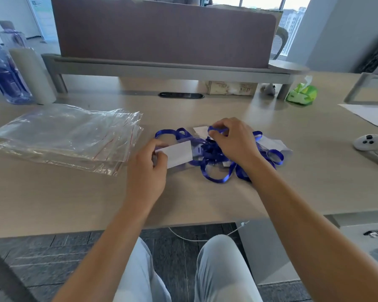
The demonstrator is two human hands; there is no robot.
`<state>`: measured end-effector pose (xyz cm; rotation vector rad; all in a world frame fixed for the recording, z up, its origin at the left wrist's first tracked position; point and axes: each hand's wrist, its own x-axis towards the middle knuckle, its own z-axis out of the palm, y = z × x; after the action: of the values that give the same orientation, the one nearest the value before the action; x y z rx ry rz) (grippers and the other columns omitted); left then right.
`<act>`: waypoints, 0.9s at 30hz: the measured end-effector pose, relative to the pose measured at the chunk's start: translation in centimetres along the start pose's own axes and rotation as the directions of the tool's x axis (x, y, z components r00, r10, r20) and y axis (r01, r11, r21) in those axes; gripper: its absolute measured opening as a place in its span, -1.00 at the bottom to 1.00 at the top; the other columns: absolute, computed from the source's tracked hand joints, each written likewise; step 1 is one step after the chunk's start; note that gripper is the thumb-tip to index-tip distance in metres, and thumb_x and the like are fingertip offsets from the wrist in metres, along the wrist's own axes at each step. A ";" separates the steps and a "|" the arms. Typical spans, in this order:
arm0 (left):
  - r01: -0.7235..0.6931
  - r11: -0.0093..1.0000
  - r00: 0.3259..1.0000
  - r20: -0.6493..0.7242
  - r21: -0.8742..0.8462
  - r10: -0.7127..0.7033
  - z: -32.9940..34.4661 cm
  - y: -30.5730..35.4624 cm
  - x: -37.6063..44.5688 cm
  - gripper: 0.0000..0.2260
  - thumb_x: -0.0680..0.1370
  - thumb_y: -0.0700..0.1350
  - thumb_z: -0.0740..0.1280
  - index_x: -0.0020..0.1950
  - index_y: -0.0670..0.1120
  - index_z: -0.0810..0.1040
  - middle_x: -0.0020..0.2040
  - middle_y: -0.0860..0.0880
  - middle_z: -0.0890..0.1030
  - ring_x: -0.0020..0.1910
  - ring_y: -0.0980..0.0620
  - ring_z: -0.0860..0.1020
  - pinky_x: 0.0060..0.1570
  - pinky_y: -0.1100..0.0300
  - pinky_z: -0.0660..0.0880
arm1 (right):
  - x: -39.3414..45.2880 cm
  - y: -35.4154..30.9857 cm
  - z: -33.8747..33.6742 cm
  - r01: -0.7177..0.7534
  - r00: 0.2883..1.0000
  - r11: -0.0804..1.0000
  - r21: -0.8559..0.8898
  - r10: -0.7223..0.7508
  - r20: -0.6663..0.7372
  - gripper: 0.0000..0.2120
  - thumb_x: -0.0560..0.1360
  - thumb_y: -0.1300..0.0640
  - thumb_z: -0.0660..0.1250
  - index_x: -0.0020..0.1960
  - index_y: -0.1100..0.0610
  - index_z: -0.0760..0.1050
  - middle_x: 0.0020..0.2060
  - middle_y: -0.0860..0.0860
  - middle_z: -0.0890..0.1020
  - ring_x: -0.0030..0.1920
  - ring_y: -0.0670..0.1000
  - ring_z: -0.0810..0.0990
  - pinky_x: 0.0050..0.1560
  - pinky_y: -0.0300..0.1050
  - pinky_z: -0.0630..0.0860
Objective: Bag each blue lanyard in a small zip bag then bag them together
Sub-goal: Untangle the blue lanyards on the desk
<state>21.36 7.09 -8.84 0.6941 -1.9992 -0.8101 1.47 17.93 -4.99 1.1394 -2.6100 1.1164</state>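
L hand (148, 168) pinches white card (179, 154) of a badge sleeve; R hand (234, 142) pinches a blue strap loop atop the tangled lanyards (216, 168) mid-desk (183, 199). Stack of clear zip bags (68, 138) lies left, well apart; white controller (372, 144) far right.

A pale wood-grain desk (205, 199) fills the middle. Along its far edge stands a mauve fabric divider (162, 31) on a grey rail. Behind the divider, windows (262, 1) let in bright daylight. Below the desk's near edge lies dark grey carpet tile (52, 258), crossed by what may be a white cable (205, 238).
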 end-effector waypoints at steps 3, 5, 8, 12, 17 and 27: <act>0.027 0.999 0.998 -0.066 0.023 -0.025 0.2 -0.7 0.1 -0.79 0.59 -0.25 0.25 0.12 -0.06 0.62 -0.06 0.00 0.63 -0.11 0.02 0.54 -0.34 0.44 0.35 | 1.9 -0.8 0.9 -0.065 0.981 0.998 0.002 0.064 0.184 -0.81 0.55 -0.07 0.45 -0.06 0.04 0.73 -0.18 -0.08 0.71 -0.11 0.01 0.67 -0.11 -0.02 0.61; 0.050 0.998 0.991 -0.128 0.038 -0.045 0.2 -1.0 0.2 -0.80 0.57 -0.19 0.23 0.10 -0.06 0.61 -0.10 0.00 0.63 -0.14 -0.02 0.55 -0.33 0.36 0.34 | 2.7 -0.9 1.5 -0.091 0.947 0.993 -0.076 0.110 0.301 -0.79 0.49 -0.12 0.50 -0.13 0.02 0.74 -0.23 -0.05 0.72 -0.16 0.00 0.66 -0.18 -0.05 0.60; 0.077 0.995 0.976 -0.211 0.065 -0.062 0.1 -1.0 0.2 -0.80 0.55 -0.21 0.23 0.08 -0.11 0.61 -0.14 -0.02 0.62 -0.18 -0.02 0.50 -0.32 0.47 0.30 | 3.1 -0.5 2.1 -0.068 0.921 0.987 -0.149 0.119 0.370 -0.77 0.42 -0.18 0.55 -0.18 -0.02 0.74 -0.22 -0.06 0.73 -0.14 -0.04 0.65 -0.11 -0.06 0.63; 0.083 0.994 0.975 -0.214 0.072 -0.065 0.2 -1.1 0.2 -0.80 0.55 -0.22 0.22 0.09 -0.12 0.61 -0.09 -0.07 0.66 -0.15 -0.06 0.54 -0.31 0.38 0.32 | 3.1 -0.3 2.2 -0.077 0.923 0.989 -0.126 0.118 0.366 -0.67 0.57 -0.18 0.38 -0.20 0.02 0.71 -0.29 0.01 0.69 -0.25 0.02 0.61 -0.21 -0.03 0.54; 0.053 0.996 0.981 -0.189 0.077 -0.038 0.3 -1.0 0.2 -0.76 0.53 -0.16 0.18 0.07 -0.11 0.60 -0.11 -0.08 0.66 -0.17 -0.09 0.56 -0.34 0.28 0.33 | 3.6 0.0 2.1 -0.035 0.915 0.990 -0.137 0.087 0.395 -0.83 0.60 0.09 0.37 -0.02 0.00 0.76 -0.12 -0.07 0.74 -0.05 -0.01 0.67 -0.03 -0.04 0.66; 0.044 0.999 0.984 -0.172 0.008 -0.042 0.3 -1.2 0.2 -0.75 0.51 -0.14 0.19 0.07 -0.09 0.61 -0.11 -0.04 0.64 -0.18 -0.04 0.54 -0.31 0.20 0.39 | 2.5 -0.2 2.4 0.024 0.952 0.999 -0.037 -0.012 0.305 -0.91 0.54 0.13 0.43 -0.06 0.05 0.73 -0.16 -0.08 0.72 -0.09 -0.06 0.66 -0.06 -0.13 0.63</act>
<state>21.22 6.32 -9.78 0.7890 -1.8408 -0.7384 0.29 14.77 -5.71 1.4270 -2.8232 0.9451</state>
